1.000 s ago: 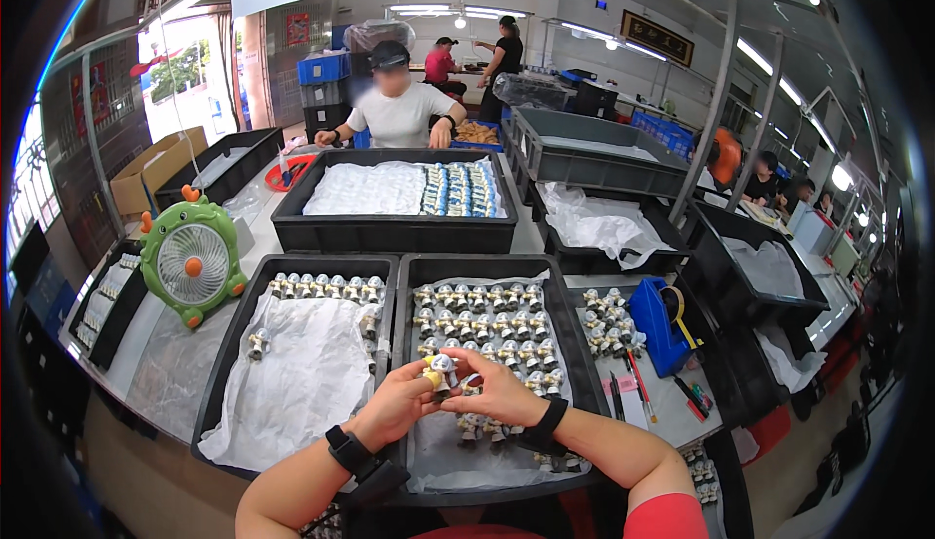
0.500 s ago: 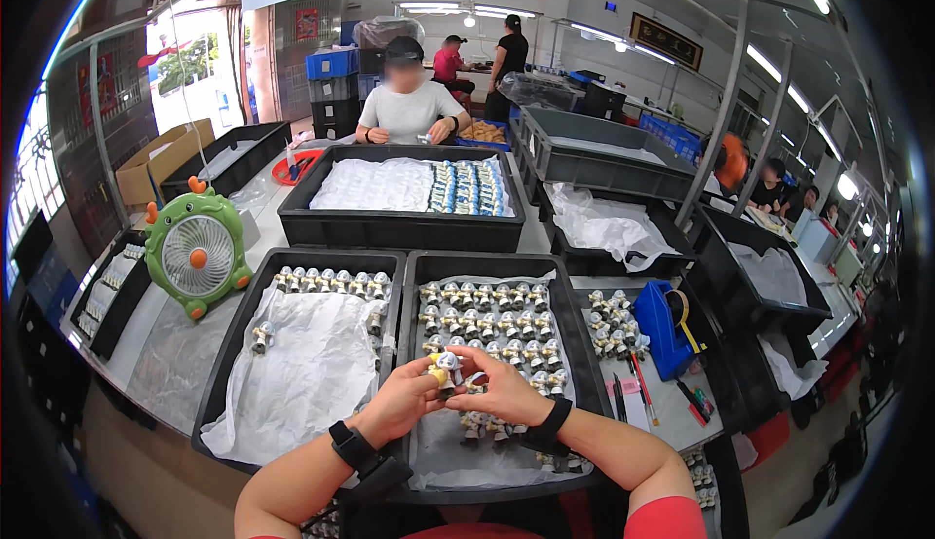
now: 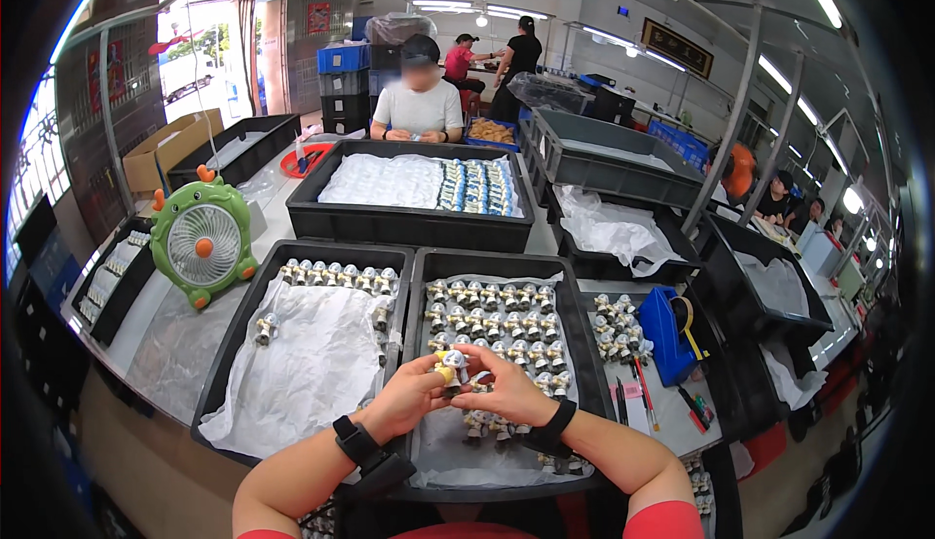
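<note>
A small white, yellow and grey figurine (image 3: 453,368) is held above the right-hand black tray. My left hand (image 3: 413,395) pinches its left side, with thumb and fingers closed on it. My right hand (image 3: 506,391) has its fingers closed round the other side, so both hands grip the same piece. Beneath them, the right-hand tray (image 3: 421,291) holds rows of similar figurines (image 3: 492,323) on white paper, partly covered by my hands. The left-hand tray (image 3: 255,310) has a row along its far edge, some down its right side, and a lone figurine (image 3: 266,329) on the paper.
A green fan (image 3: 203,239) stands at the left. Beyond the trays, a co-worker (image 3: 417,101) sits behind a large black tray (image 3: 409,222) of blue-and-white pieces. On the right are loose figurines (image 3: 616,330), a blue tape dispenser (image 3: 668,334), pens (image 3: 645,393) and stacked crates (image 3: 614,171).
My view has shifted slightly, so the scene sits a little further right. Both hands keep the figurine in nearly the same place. The co-worker opposite has brought both hands closer together.
</note>
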Motion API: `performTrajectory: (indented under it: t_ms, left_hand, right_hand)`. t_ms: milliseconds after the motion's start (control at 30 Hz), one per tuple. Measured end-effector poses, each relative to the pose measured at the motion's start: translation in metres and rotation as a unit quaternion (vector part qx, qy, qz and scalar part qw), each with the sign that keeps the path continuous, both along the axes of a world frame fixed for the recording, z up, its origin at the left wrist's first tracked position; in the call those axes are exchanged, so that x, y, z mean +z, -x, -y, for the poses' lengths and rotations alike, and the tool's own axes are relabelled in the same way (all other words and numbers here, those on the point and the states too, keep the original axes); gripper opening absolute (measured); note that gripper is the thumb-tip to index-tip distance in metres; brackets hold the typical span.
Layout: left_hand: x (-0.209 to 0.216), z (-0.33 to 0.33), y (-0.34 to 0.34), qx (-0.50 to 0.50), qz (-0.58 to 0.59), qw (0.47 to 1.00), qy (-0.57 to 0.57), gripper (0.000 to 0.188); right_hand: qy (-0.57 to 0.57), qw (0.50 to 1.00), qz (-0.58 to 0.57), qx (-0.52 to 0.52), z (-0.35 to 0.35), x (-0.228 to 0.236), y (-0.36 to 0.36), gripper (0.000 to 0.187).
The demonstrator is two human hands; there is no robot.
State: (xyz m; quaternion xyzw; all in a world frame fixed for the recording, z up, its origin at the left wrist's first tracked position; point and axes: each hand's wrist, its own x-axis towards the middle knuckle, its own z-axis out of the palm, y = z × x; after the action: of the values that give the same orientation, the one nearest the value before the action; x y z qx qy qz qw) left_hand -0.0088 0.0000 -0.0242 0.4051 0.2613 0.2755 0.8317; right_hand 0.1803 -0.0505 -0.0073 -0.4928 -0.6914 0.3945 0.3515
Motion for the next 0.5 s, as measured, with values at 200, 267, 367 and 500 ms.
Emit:
performTrajectory:
  t_ms: [200, 267, 367, 500]
  left_hand:
    - [0.0008, 0.0002, -0.0001, 0.002, -0.001, 1.0, 0.002, 0.037]
    - [0.003, 0.0009, 0.0001, 0.001, -0.003, 1.0, 0.0, 0.037]
    - [0.0016, 0.0005, -0.0002, 0.0, 0.001, 1.0, 0.003, 0.036]
    - [-0.0004, 0.0004, 0.0002, 0.001, 0.002, 1.0, 0.002, 0.035]
  right_hand:
    - [-0.006, 1.0, -0.009, 0.003, -0.0005, -0.0019, -0.0003, 0.073]
    - [-0.005, 1.0, -0.009, 0.002, 0.0001, -0.0008, -0.0001, 0.073]
    - [0.0, 1.0, -0.005, 0.0, 0.001, 0.0015, 0.0001, 0.074]
    - [0.006, 1.0, -0.007, 0.0, 0.0011, 0.0023, 0.0008, 0.074]
